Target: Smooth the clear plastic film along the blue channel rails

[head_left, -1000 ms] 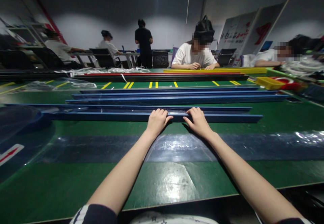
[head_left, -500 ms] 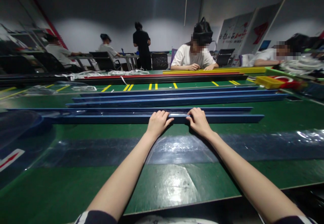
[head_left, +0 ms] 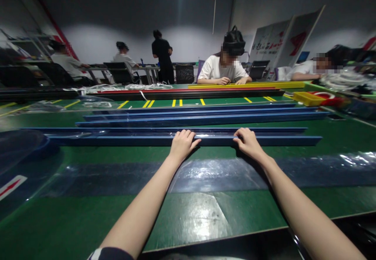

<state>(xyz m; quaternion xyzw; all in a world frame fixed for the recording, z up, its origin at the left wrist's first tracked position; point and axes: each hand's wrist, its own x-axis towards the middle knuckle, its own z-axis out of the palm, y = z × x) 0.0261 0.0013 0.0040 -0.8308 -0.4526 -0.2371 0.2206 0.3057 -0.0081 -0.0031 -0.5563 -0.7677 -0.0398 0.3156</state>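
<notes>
A long blue channel profile with two raised edges lies crosswise on the green table. My left hand is closed over its near wall, left of the middle, with the fingers inside the channel and the thumb on the near side. Further right, my right hand grips the same wall with fingers bent over the rim. Clear film glints inside the channel between my hands. Closer to me, a wide clear plastic strip runs flat across the table, under both forearms.
More blue profiles lie just beyond. At left sits a large clear plastic roll with a red-arrow label. Red, black and yellow profiles line the far side, where a person sits. A yellow tray stands at right.
The blue channel profile has slid to the right, and my right hand has moved right with it. My left hand has stayed about where it was.
</notes>
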